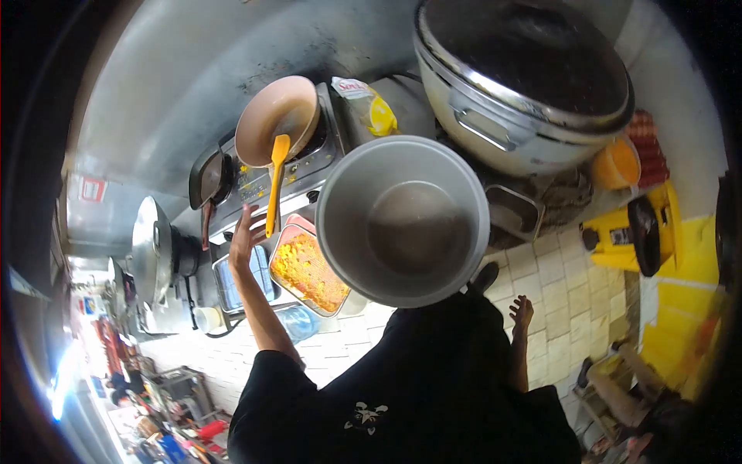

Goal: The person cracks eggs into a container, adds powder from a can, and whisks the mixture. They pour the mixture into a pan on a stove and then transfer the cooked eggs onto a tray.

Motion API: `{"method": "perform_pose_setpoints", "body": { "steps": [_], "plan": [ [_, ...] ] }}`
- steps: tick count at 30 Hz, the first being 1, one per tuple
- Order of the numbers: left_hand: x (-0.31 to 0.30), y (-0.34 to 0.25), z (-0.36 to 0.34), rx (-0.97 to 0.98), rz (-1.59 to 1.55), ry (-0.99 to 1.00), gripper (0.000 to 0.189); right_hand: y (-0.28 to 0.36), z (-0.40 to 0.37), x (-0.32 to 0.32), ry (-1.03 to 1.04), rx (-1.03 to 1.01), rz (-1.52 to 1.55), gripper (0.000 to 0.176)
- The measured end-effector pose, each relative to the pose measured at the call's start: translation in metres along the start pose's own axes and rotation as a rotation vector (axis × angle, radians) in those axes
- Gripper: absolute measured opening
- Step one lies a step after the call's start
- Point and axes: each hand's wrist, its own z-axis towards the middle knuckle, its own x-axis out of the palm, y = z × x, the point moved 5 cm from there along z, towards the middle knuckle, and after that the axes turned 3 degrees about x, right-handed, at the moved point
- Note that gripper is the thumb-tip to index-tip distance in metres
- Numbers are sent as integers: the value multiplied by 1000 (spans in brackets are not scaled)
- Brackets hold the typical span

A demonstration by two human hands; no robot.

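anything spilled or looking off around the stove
Yes: yellow scraps litter the stove beside the pan, lying outside any container, so they look like spilled food. The orange spatula overlaps the pan's rim, its handle end near the left hand.

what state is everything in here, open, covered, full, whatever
left hand, open, fingers spread near the spatula
right hand, open, holding nothing
frying pan, uncovered, no food visible inside
orange spatula, blade at the frying pan's rim, handle jutting out
large grey pot, open, no food visible inside
big pot at the back, covered
tray, filled with yellow-orange food
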Motion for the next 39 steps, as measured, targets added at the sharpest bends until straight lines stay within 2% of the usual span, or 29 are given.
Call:
{"method": "perform_pose_setpoints", "body": {
  "steps": [2,4,7,10,11,16,18,22,25,28,31,34,39],
  "plan": [
    [23,-30,-13,-18,224,-46,78,37,-5,5,-13,-54,27,50],
    [32,-39,-4,94,408,-74,74,76,-17,11,31,-134,31,48],
    [45,-32,17,242,409,-43,60,114,-30,18,58,-246,-31,46],
    [58,-35,13,307,251,-63,45,125,-35,23,63,-241,-108,45],
    [57,-37,11,336,309,-86,36,125,-37,23,70,-255,-118,45],
    [57,-45,2,436,363,-64,18,95,-47,21,23,-235,-84,45],
    [57,-49,-2,457,408,-43,16,83,-53,19,30,-220,-71,47],
    [55,-42,5,402,282,-37,14,65,-62,18,-1,-153,8,46],
    [53,-42,11,412,362,-40,13,63,-68,20,5,-159,-14,45],
    [55,-45,12,395,426,-33,22,68,-72,22,31,-183,-63,43],
    [59,-50,8,416,393,-122,32,80,-79,21,60,-206,-134,41],
    [61,-43,12,430,495,-161,39,102,-84,20,85,-275,-209,44],
    [57,-24,29,575,568,-270,33,168,-76,30,87,-444,-212,37]
  ]
}}
